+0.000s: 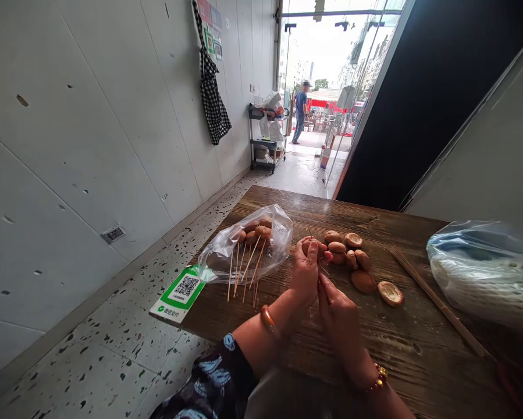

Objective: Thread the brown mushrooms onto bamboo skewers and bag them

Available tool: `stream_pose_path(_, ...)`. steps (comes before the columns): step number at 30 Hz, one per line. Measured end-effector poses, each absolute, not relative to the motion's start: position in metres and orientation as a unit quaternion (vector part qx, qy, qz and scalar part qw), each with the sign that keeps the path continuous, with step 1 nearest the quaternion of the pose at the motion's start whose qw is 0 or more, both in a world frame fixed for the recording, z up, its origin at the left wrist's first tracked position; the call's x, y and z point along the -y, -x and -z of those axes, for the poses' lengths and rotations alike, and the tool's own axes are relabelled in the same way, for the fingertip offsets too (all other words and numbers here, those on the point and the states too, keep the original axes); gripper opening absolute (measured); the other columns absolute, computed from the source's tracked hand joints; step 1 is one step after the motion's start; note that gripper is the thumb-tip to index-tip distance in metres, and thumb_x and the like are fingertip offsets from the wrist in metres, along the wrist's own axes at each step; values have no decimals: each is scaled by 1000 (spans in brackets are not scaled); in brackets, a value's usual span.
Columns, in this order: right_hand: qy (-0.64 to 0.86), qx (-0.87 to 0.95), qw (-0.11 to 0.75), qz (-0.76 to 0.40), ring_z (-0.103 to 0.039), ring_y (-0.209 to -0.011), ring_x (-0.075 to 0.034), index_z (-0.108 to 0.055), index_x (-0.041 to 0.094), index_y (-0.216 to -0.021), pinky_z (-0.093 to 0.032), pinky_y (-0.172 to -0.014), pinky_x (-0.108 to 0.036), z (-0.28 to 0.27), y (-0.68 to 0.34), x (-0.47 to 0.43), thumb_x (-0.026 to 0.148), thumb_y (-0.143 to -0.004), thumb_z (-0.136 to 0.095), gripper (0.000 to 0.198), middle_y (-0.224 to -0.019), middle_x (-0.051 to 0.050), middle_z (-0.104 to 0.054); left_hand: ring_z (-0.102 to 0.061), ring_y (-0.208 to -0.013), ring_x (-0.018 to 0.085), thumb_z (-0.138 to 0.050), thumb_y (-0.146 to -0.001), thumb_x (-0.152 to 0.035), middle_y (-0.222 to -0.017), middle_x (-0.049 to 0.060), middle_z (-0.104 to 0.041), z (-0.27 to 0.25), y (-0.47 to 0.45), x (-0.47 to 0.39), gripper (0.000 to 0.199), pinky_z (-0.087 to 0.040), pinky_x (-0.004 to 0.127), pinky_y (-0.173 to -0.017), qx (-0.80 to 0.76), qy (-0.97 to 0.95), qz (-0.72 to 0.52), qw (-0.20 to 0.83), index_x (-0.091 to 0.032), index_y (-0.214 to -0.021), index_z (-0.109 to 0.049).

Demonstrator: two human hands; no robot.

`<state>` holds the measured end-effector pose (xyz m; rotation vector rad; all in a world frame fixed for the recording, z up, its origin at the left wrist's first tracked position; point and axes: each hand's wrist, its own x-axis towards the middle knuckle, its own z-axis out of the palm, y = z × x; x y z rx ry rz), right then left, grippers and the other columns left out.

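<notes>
My left hand is closed around a brown mushroom cap, above the table's middle. Just below it, my right hand pinches a thin wooden skewer, mostly hidden by the fingers. A thin tip pokes up above the mushroom. To the right of my hands lie several loose mushrooms, some with their pale undersides up. On the left, mushrooms on skewers rest in a clear plastic bag, their stick ends pointing toward me.
A bundle of bare skewers lies across the right side of the wooden table. Beyond it sits a large plastic bag with whitish contents. A QR-code sign is at the left edge. A cart and a person are farther off.
</notes>
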<state>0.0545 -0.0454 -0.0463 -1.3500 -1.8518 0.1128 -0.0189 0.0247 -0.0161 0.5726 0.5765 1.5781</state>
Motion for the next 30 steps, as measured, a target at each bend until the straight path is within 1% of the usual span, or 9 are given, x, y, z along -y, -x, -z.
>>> stream_pose_path(4, 542, 735, 405, -42, -67, -109, -25, -60, 11, -130, -54, -93, -38, 49, -55, 42, 26, -100, -35, 42, -124, -14, -67, -60, -81, 12, -66, -82, -45, -89, 2, -61, 17, 18, -25, 37, -53, 29, -78, -253, -250, -703, 615, -19, -104, -50)
stream_pose_path(8, 543, 736, 402, -42, -68, -107, -26, -60, 9, -129, -54, -91, -39, 47, -53, 39, 26, -99, -35, 43, -123, -15, -67, -59, -82, 13, -65, -83, -44, -88, 1, -61, 16, 17, -25, 35, -52, 30, -81, -242, -251, -711, 611, -20, -103, -51)
stream_pose_path(13, 540, 736, 407, -36, -68, -107, -27, -62, 9, -128, -55, -89, -39, 43, -50, 36, 28, -99, -35, 43, -123, -15, -67, -60, -86, 14, -64, -83, -43, -91, 2, -60, 17, 18, -25, 32, -51, 31, -83, -244, -245, -713, 610, -20, -103, -52)
stream_pose_path(22, 536, 719, 441, -48, -70, -102, -27, -63, 12, -127, -56, -83, -38, 45, -53, 28, 34, -99, -36, 44, -120, -16, -68, -61, -82, 13, -63, -84, -43, -91, 2, -60, 18, 16, -21, 33, -51, 30, -82, -242, -282, -706, 602, -20, -105, -52)
stream_pose_path(30, 536, 705, 461, -54, -71, -97, -26, -65, 12, -124, -57, -79, -36, 44, -53, 29, 33, -98, -38, 43, -116, -15, -71, -64, -78, 13, -60, -86, -44, -90, 1, -63, 10, 18, -14, 33, -49, 29, -82, -261, -323, -691, 592, -22, -109, -51)
